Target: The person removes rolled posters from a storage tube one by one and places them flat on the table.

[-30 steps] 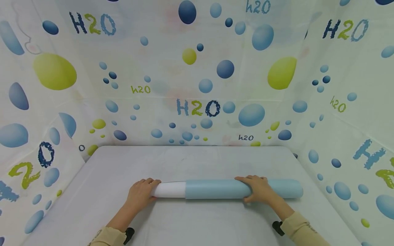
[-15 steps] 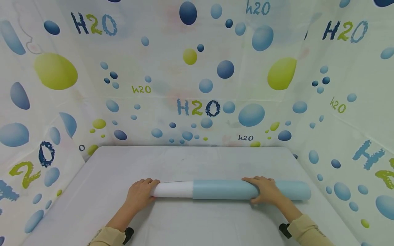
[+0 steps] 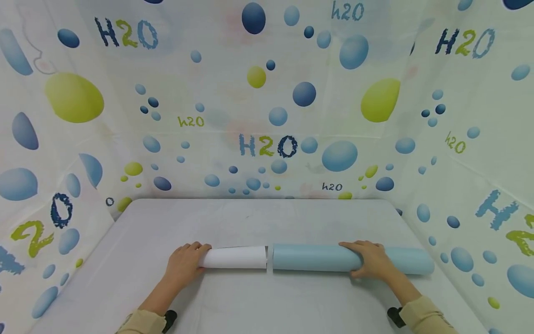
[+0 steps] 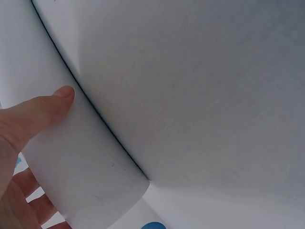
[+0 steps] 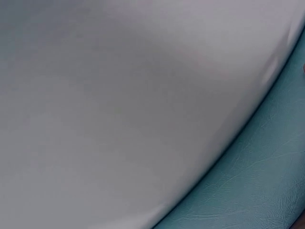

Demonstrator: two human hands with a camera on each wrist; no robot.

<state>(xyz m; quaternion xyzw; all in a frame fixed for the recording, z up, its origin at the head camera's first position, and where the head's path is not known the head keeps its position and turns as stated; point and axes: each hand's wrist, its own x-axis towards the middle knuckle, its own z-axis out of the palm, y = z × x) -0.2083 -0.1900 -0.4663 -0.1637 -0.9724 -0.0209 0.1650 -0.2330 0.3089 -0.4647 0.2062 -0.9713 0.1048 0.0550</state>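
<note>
A white paper roll [image 3: 239, 258] lies on the table, its left end gripped by my left hand [image 3: 185, 264]. In the left wrist view the thumb of my left hand [image 4: 33, 119] presses on the white roll [image 4: 90, 162], with other fingers round its far side. To the right, a light blue tube [image 3: 313, 258] lies in line with the white roll, a narrow gap between their ends. My right hand [image 3: 373, 262] grips the blue tube right of its middle. The right wrist view shows mostly the tube's blue surface [image 5: 248, 176], with the hand almost out of frame.
A white-covered table [image 3: 267, 301] bears both rolls. Behind it and on both sides hangs a white curtain [image 3: 225, 93] printed with blue and green spots and H2O lettering. Dark bands are visible at both wrists, by the rolled beige sleeves [image 3: 427, 315].
My right hand has moved right with the blue tube, and its left end has come off the white roll, opening a gap. My left hand has shifted slightly left with the white roll.
</note>
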